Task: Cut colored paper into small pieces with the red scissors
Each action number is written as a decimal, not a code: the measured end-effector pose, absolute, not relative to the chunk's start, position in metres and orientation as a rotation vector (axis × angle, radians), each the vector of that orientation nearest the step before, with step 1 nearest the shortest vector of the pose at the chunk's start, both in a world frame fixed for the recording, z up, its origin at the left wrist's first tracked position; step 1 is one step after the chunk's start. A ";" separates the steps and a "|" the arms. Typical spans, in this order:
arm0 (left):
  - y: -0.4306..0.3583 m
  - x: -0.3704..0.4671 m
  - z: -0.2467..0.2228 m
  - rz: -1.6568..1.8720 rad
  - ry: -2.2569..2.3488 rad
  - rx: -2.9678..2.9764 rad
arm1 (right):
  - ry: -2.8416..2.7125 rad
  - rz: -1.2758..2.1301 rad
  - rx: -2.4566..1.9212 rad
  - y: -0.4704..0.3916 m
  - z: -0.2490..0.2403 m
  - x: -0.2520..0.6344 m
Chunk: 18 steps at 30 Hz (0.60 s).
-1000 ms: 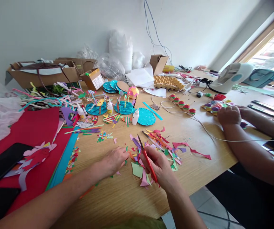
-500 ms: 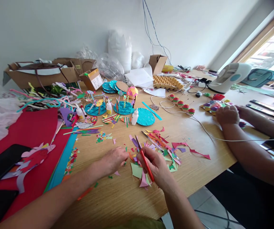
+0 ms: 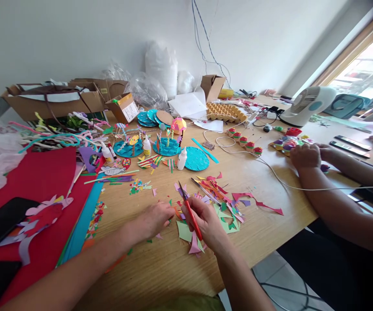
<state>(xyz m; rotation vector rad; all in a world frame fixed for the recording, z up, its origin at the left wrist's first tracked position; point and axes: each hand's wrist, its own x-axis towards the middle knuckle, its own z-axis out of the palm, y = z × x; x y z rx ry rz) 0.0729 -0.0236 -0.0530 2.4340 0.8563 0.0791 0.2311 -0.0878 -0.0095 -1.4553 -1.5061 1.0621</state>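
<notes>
Red-handled scissors (image 3: 193,218) are gripped in my right hand (image 3: 207,222), blades together and tilted up toward the far left. My left hand (image 3: 157,218) is just left of them, its fingers curled and pressed together over the table; whatever they pinch is hidden. Coloured paper scraps (image 3: 214,190) lie in a loose heap beyond and beside my right hand. Below the scissors sit a pale green scrap (image 3: 184,231) and a pink scrap (image 3: 194,245). A pen (image 3: 205,191) rests among the scraps. Small paper bits (image 3: 139,186) are scattered beyond my left hand.
White glue bottles (image 3: 182,159) stand near blue discs (image 3: 196,158) bearing paper figures. Red and blue paper sheets (image 3: 40,177) with a paper fish (image 3: 48,214) lie left. A white cable (image 3: 270,166) crosses the right side, near another person's hands (image 3: 306,156). A fan (image 3: 307,106) stands behind.
My right hand and the scissors have shifted slightly left, closer to my left hand. The left hand stays nearly in place. The whole view has moved a little.
</notes>
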 end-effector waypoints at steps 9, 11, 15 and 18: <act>-0.024 0.065 -0.036 0.246 0.936 2.264 | -1.417 1.061 -1.448 -0.085 -0.024 0.231; -0.025 0.059 -0.027 0.318 0.965 2.179 | -1.405 1.038 -1.451 -0.083 -0.031 0.229; -0.028 0.050 -0.014 0.557 0.930 1.761 | -1.399 1.065 -1.410 -0.080 -0.032 0.216; -0.030 0.048 -0.010 0.671 0.893 1.602 | -1.405 1.085 -1.360 -0.078 -0.025 0.205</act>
